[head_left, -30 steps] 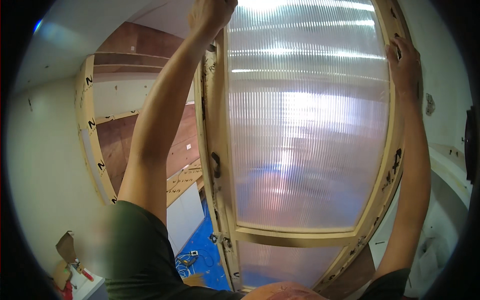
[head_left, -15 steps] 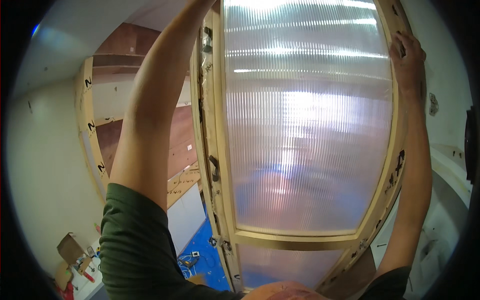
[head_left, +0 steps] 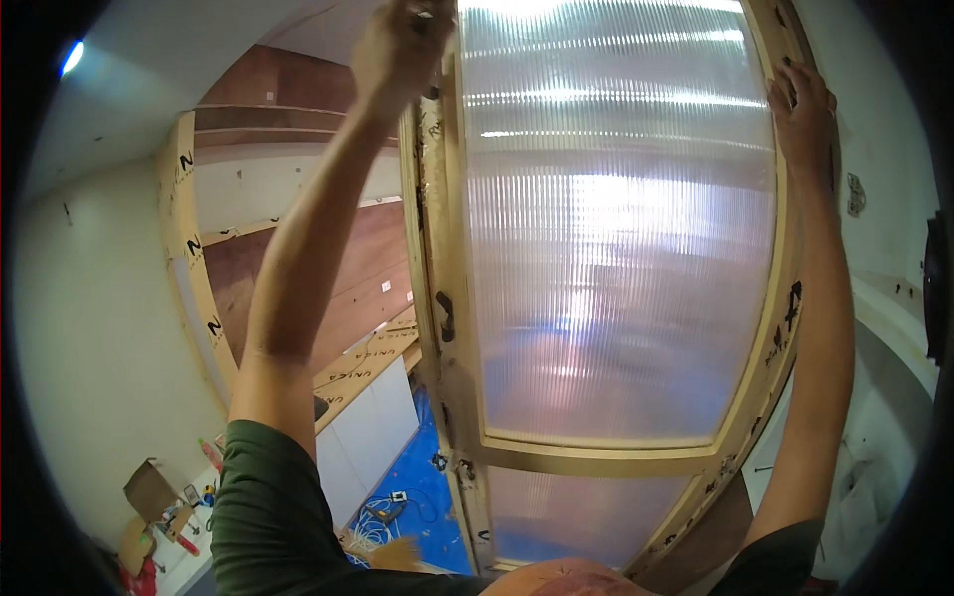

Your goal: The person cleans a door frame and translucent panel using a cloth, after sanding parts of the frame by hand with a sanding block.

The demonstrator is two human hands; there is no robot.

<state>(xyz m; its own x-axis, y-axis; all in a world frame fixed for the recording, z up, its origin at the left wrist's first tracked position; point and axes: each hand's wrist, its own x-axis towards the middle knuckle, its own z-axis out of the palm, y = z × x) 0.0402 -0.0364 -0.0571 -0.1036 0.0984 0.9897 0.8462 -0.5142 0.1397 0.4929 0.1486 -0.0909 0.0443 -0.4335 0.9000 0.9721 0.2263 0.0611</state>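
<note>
Directly ahead stands the framed ribbed panel (head_left: pixel 626 298); right hand (head_left: pixel 803 119) curled at its right edge, left hand (head_left: pixel 402 60) at upper left, whether either grips unclear; uneven support could tilt it toward the blue floor sheet (head_left: pixel 430 524) beyond

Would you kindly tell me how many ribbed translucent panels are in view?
2: a large upper panel above the wooden crossbar and a lower panel below it; more may be hidden.

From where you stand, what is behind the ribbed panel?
Only blurs show in the panel: a bright patch, with bluish and reddish smears lower down. The ribs blur outlines, so what these are, or whether they're reflections, can't be told.
</note>
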